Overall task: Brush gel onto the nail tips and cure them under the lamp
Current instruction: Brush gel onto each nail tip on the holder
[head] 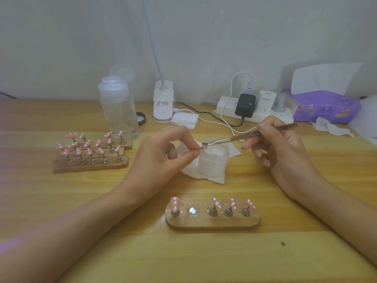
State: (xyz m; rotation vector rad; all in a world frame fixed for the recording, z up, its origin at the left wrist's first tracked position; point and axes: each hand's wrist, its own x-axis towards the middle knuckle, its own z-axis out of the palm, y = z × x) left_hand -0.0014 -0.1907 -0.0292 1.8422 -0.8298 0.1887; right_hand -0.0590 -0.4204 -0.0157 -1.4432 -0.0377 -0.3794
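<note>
Stacked wooden racks [91, 163] of pink dotted nail tips stand at the left of the table [61, 201]. The left hand [161, 158] pinches one nail tip [204, 147] between thumb and forefinger, just above the open jar [214, 162]. The brush [234, 138] bristles touch that tip, and the right hand [281, 148] grips the handle with curled fingers.

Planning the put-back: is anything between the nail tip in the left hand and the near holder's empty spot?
Nothing visible does. Only tabletop lies between the nail tip, pinched by the left hand over the jar, and the empty spot.
</note>
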